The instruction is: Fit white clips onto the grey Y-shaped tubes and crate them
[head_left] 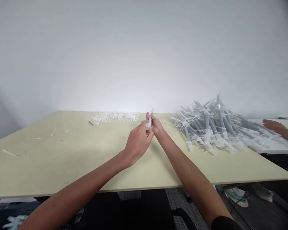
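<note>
Above the middle of the pale yellow table point(86, 172), both hands meet on a small translucent white plastic fitting point(148, 125). My left hand point(139, 139) is closed round its near end. My right hand point(156, 124) grips it from the right, thumb raised. A thin greyish piece sticks up past the fingertips; the fingers hide most of the rest. To the right lies a large heap of grey tubes point(207, 123) with translucent fittings and thin ties on them. Farther back on the left is a loose pile of white cable ties point(115, 117).
Thin white scraps point(11, 153) lie on the table's left side. A small grey strip point(90, 122) sits beside the tie pile. At the right, another person's hand point(275, 125) rests over a white surface point(268, 143). A white wall point(144, 57) stands behind the table.
</note>
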{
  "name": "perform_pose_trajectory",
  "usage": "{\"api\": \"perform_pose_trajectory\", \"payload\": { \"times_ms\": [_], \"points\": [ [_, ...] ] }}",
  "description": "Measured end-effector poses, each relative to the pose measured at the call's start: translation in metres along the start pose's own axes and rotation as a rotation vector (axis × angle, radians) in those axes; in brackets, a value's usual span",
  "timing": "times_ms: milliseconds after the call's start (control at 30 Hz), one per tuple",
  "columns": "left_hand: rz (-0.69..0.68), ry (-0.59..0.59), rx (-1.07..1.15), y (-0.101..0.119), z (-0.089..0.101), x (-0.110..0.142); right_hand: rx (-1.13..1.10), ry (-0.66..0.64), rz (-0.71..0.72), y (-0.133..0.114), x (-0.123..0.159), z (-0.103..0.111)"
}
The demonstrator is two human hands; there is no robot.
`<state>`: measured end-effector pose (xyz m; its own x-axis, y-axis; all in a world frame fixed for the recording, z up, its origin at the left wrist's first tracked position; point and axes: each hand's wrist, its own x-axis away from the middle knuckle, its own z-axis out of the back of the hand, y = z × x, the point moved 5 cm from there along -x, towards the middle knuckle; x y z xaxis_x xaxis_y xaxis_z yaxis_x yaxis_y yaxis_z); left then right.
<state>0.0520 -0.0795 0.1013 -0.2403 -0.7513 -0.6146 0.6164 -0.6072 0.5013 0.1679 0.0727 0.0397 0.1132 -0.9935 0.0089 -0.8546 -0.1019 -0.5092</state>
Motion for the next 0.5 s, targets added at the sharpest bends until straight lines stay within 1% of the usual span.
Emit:
{"api": "perform_pose_trajectory", "payload": {
  "times_ms": [67, 133, 233, 300, 400, 500],
  "points": [
    [0.098, 0.034, 0.0, -0.017, 0.0, -0.007, -0.07, 0.122, 0.104, -0.002, -0.003, 0.008],
    [0.165, 0.054, 0.011, -0.036, -0.003, -0.015, -0.105, 0.194, 0.168, -0.002, -0.003, 0.013],
    [0.235, 0.082, 0.074, -0.065, -0.01, -0.024, -0.045, 0.211, 0.238, -0.001, 0.0, 0.016],
    [0.263, 0.078, 0.176, -0.081, -0.018, -0.026, 0.009, 0.208, 0.288, 0.0, 0.001, 0.018],
    [0.254, 0.125, 0.317, -0.094, -0.029, -0.023, 0.066, 0.213, 0.325, 0.003, 0.003, 0.022],
    [0.256, 0.164, 0.394, -0.099, -0.036, -0.018, 0.084, 0.239, 0.322, 0.007, 0.003, 0.028]
  ]
}}
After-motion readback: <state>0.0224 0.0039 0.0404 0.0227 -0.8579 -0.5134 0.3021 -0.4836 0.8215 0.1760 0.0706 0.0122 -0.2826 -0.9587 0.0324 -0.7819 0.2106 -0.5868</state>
